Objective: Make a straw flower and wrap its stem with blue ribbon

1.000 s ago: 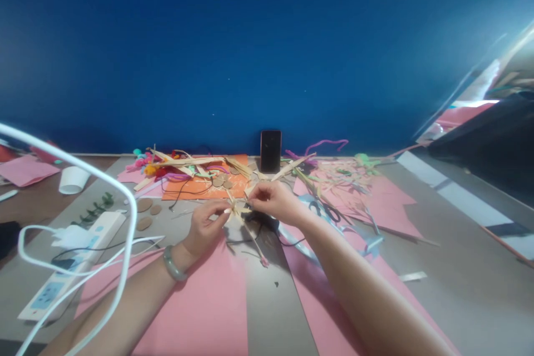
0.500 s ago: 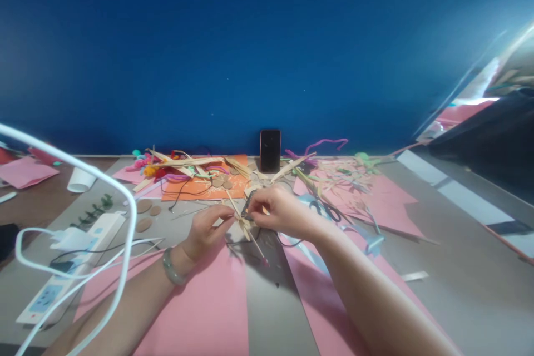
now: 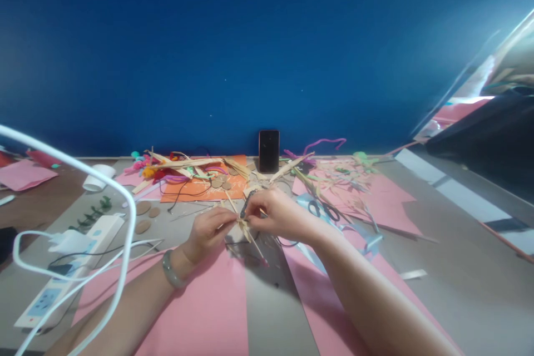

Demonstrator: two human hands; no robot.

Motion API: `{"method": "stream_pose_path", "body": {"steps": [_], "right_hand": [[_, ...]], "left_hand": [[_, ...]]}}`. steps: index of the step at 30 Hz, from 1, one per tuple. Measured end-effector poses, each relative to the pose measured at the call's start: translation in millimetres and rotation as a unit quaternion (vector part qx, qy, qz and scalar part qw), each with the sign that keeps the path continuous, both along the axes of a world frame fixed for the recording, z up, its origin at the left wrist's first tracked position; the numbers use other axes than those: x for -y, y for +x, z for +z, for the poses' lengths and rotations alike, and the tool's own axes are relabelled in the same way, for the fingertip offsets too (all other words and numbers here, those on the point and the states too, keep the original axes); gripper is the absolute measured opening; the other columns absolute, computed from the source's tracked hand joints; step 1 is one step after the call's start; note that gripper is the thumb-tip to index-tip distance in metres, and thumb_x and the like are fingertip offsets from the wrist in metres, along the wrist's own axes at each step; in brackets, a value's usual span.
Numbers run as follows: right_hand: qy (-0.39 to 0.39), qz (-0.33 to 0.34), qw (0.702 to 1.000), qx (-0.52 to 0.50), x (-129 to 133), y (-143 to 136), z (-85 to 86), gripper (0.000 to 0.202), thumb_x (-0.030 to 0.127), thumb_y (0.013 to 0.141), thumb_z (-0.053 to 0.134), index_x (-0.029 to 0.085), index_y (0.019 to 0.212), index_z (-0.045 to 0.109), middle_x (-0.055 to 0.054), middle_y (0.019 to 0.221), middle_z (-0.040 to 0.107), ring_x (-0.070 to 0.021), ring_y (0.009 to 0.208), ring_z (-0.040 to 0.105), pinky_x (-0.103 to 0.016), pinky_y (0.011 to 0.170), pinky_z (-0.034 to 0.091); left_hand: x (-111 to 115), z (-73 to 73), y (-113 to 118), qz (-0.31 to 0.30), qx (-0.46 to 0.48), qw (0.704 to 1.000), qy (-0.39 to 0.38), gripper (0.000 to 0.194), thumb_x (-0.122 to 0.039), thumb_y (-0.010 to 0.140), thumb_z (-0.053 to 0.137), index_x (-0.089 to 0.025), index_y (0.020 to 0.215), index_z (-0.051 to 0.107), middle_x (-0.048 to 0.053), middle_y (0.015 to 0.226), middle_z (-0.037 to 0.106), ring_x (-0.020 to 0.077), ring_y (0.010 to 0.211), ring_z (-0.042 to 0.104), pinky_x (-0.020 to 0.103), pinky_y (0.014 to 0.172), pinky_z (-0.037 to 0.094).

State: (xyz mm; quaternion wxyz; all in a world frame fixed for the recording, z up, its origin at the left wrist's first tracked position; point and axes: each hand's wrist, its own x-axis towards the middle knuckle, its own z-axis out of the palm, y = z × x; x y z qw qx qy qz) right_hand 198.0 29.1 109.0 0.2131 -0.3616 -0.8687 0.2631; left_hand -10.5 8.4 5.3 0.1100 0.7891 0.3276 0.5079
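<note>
My left hand (image 3: 211, 228), with a bangle on the wrist, pinches one side of a small bundle of pale dried husk strips (image 3: 243, 226). From the other side my right hand (image 3: 278, 214) has thumb and forefinger closed on the same strips. A thin stick (image 3: 257, 249) with a pinkish tip slants through the bundle, its tip pointing toward me. The fingertips nearly meet and cover part of the strips. Something dark lies just behind the right fingers, mostly hidden. Grey tabletop and pink paper (image 3: 200, 306) lie below the hands.
A phone (image 3: 269, 151) stands against the blue wall. Black-handled scissors (image 3: 331, 211) lie right of my right hand. At left are a power strip (image 3: 70, 272), a looping white cable (image 3: 132, 217) and a white cup (image 3: 99, 178). Orange paper (image 3: 183, 192) carries craft scraps.
My right fingertips have come in and down to the husk strips, closer to my left fingers. The white cup on the left has rolled a little to the right.
</note>
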Motion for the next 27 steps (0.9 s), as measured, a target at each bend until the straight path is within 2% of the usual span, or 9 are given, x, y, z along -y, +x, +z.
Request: {"method": "stream_pose_path", "body": {"steps": [6,9,12,17,22,27], "right_hand": [[-0.056,-0.002,0.998,-0.043,0,0,-2.3,0.017,0.004,0.070,0.060,0.016,0.072,0.072,0.002,0.065,0.067,-0.0099,0.060,0.056,-0.020,0.059,0.040],[-0.100,-0.015,0.989,-0.111,-2,0,-2.8,0.011,0.020,0.077,0.066,0.015,0.083,0.073,-0.001,0.070,0.069,-0.0119,0.063,0.058,-0.022,0.058,0.042],[-0.107,-0.047,0.978,-0.171,-5,1,-3.8,0.025,0.036,0.078,0.070,0.014,0.089,0.073,-0.004,0.078,0.071,-0.0141,0.067,0.060,-0.025,0.062,0.045],[-0.109,-0.065,0.975,-0.182,-11,3,-7.2,0.017,0.027,0.074,0.070,0.015,0.086,0.075,-0.004,0.079,0.072,-0.0149,0.070,0.061,-0.025,0.065,0.046],[-0.131,-0.043,0.976,-0.166,-10,-1,-7.7,0.014,0.027,0.077,0.068,0.015,0.079,0.075,-0.003,0.073,0.071,-0.0133,0.065,0.058,-0.024,0.061,0.043],[-0.152,-0.035,0.973,-0.173,-7,-6,-9.4,0.019,0.031,0.079,0.065,0.014,0.074,0.072,-0.003,0.069,0.068,-0.0133,0.064,0.056,-0.025,0.061,0.042]], "left_hand": [[0,1.5,1,-0.012,0.030,0.999,-0.032,0.016,-0.010,0.082,0.062,-0.021,0.089,0.071,0.005,0.082,0.073,0.0164,0.076,0.066,0.028,0.071,0.051],[-1,1.7,1,-0.009,0.075,0.994,-0.073,0.010,-0.014,0.083,0.063,-0.019,0.087,0.071,0.005,0.082,0.072,0.0166,0.075,0.066,0.028,0.070,0.051],[-2,2.2,2,0.000,0.128,0.982,-0.136,0.007,-0.019,0.083,0.064,-0.018,0.080,0.070,0.004,0.074,0.069,0.0161,0.069,0.064,0.027,0.066,0.050],[-2,-0.4,3,-0.006,0.191,0.960,-0.206,0.011,-0.026,0.082,0.067,-0.017,0.076,0.069,0.002,0.065,0.066,0.0144,0.060,0.061,0.025,0.058,0.047],[-1,-1.5,2,-0.007,0.176,0.963,-0.204,0.009,-0.024,0.082,0.067,-0.017,0.076,0.070,0.003,0.068,0.067,0.0144,0.064,0.062,0.025,0.063,0.047],[0,0.0,3,-0.020,0.182,0.960,-0.214,0.010,-0.025,0.083,0.067,-0.017,0.078,0.070,0.003,0.068,0.067,0.0149,0.062,0.063,0.025,0.061,0.048]]}}
